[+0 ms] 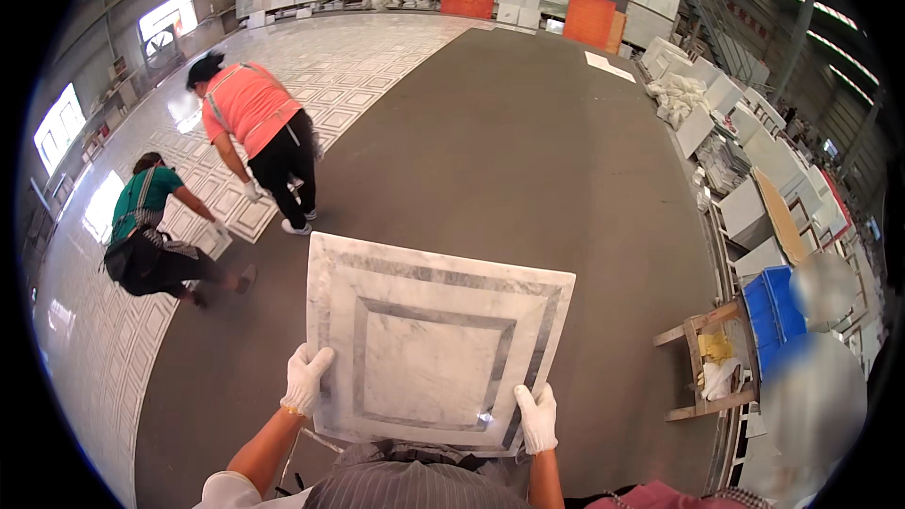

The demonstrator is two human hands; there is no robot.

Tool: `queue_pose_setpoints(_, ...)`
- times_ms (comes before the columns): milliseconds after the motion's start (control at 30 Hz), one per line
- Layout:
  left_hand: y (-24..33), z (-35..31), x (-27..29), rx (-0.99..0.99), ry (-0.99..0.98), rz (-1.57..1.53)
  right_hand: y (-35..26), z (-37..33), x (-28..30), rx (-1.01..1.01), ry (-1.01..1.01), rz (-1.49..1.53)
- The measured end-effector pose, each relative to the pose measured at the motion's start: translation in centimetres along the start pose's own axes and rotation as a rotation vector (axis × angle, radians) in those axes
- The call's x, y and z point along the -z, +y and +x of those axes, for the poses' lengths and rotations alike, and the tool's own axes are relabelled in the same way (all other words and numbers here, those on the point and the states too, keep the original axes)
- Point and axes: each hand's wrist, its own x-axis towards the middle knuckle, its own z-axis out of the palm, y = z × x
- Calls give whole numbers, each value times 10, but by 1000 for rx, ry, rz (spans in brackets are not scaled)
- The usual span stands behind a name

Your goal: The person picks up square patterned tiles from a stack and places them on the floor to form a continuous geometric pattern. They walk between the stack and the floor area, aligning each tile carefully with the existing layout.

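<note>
A square marble tile (436, 363), white with inlaid grey bands forming nested squares, is held up in front of my body. My left hand (306, 379), in a white knitted glove, grips its left edge low down, thumb over the face. At the lower right edge, my right hand (537, 420), gloved alike, clasps the tile with the thumb on its face. The fingers behind the tile are hidden. Below the tile's near edge shows a dark striped apron (415, 485).
Two people, one in a coral shirt (253, 108) and one in a green shirt (141, 198), bend over patterned floor tiles (236, 212) at left. Dark grey floor (528, 151) stretches ahead. A wooden stand (693, 358) and blue crate (775, 306) are at right, beside leaning slabs (749, 212).
</note>
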Motion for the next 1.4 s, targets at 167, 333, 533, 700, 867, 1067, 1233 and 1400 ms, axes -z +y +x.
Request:
queue_pose_setpoints(167, 13, 119, -88, 10, -29, 115, -22, 120, -2, -95, 55, 1)
queue_pose_setpoints(333, 54, 239, -213, -18, -6, 70, -57, 304, 0, -18, 50, 22)
queue_pose_setpoints(533, 96, 359, -298, -7, 90, -37, -123, 502, -22, 47, -74, -73)
queue_pose_setpoints(700, 127, 478, -407, 2, 145, -83, -155, 666, -34, 21, -100, -62)
queue_pose_setpoints(867, 166, 656, -511, -43, 59, 34, -198, 835, -56, 20, -2, -16)
queue_pose_setpoints(1067, 235, 822, -649, -26, -86, 163, -249, 992, -53, -58, 140, 44)
queue_pose_setpoints(1233, 273, 943, -771, 4, -135, 152, -267, 1140, -49, -62, 194, 84)
queue_pose_setpoints(1400, 296, 1062, -885, -26, -75, 125, -321, 1328, -42, -1, 105, -3)
